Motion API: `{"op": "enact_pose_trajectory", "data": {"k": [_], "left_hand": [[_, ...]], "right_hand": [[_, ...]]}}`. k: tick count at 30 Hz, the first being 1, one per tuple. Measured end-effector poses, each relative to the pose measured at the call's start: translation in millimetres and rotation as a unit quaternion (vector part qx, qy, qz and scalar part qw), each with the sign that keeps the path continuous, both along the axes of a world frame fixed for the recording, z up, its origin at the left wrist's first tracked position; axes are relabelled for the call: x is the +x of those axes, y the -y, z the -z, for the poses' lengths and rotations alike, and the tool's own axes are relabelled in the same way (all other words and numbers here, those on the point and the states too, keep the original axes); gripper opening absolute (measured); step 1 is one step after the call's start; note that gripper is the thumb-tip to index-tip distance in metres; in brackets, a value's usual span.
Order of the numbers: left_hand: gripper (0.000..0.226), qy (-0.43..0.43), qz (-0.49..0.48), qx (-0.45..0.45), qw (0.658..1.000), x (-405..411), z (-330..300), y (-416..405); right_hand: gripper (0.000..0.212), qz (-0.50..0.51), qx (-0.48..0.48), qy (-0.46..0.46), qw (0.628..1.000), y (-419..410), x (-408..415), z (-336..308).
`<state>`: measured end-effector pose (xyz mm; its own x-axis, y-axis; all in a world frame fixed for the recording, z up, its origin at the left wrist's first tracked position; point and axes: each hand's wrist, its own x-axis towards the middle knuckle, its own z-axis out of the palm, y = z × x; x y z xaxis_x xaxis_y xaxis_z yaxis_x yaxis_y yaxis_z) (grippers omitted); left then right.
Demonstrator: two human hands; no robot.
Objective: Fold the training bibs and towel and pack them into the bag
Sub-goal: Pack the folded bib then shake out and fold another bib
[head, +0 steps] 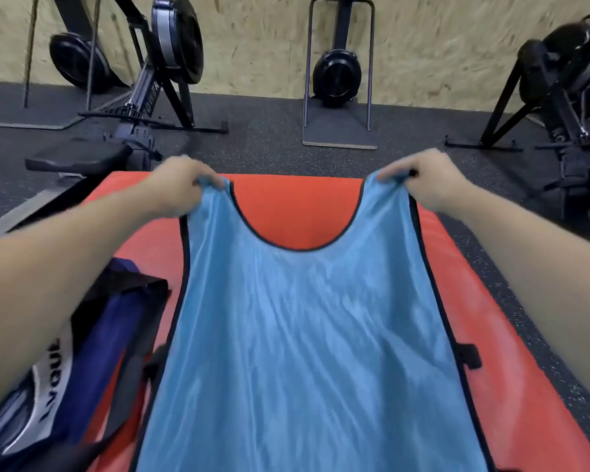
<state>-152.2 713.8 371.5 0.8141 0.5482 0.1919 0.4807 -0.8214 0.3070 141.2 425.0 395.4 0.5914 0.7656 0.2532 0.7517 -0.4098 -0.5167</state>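
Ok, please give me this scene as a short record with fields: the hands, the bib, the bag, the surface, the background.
left hand: grips the bib's left shoulder strap
right hand: grips the right shoulder strap
bib: light blue, dark trim, held spread out, unfolded
bag: dark blue, on the mat, left of the bib
mat: red-orange, under the bib
background: rowing machines against a wooden wall

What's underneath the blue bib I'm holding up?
Under the blue bib lies the red mat, visible through the neck opening and along both sides. Whatever lies on the mat directly beneath the fabric is covered.
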Motion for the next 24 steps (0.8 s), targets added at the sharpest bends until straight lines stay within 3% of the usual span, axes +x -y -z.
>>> {"op": "enact_pose_trajectory", "data": {"k": [4,7,11,14,18,20,24], "left_hand": [[0.051,-0.068,-0.011,0.097,0.993,19,29,-18],[0.053,-0.069,-0.009,0.006,0.998,10,91,2],[0.071,-0.125,-0.012,-0.023,0.992,-1,159,4],[0.060,-0.108,-0.029,-0.020,0.994,11,173,-18],[0.074,-0.106,-0.015,-0.016,0.994,32,170,-42],[0.067,-0.114,-0.018,-0.001,0.993,36,168,-44],[0.057,-0.100,-0.020,0.072,0.992,29,153,-8]], "right_hand": [[0.047,-0.009,-0.033,0.042,0.999,-26,19,42],[0.043,-0.003,-0.104,0.011,0.995,-18,2,120],[0.053,0.072,-0.203,0.005,0.976,-9,-23,185],[0.054,0.079,-0.195,0.029,0.977,-25,-1,189],[0.053,0.053,-0.206,0.027,0.977,-49,31,182],[0.053,0.062,-0.222,0.050,0.972,-54,37,179],[0.057,0.071,-0.176,0.126,0.974,-74,-6,167]]}}
